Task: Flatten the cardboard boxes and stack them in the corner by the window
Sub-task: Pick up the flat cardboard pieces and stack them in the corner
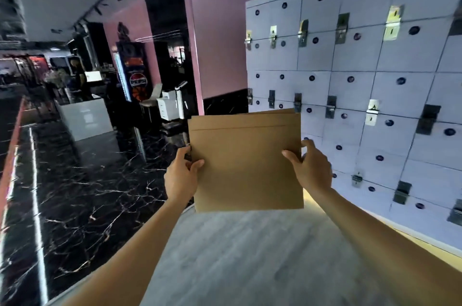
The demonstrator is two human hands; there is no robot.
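The one readable text is the brand name "PEPSI", in white letters across the round red, white and blue logo on the tall drinks cooler (133, 73) standing left of centre in the frame. Other markings are too blurred to read.

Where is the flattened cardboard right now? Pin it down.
In the head view the flattened cardboard is centre frame, held upright between the left hand and right hand, beside the locker wall.

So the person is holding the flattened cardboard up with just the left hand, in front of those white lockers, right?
Not quite: the head view shows both hands on it. The left hand grips the flattened cardboard at its left edge and the right hand holds its right edge, in front of the white lockers.
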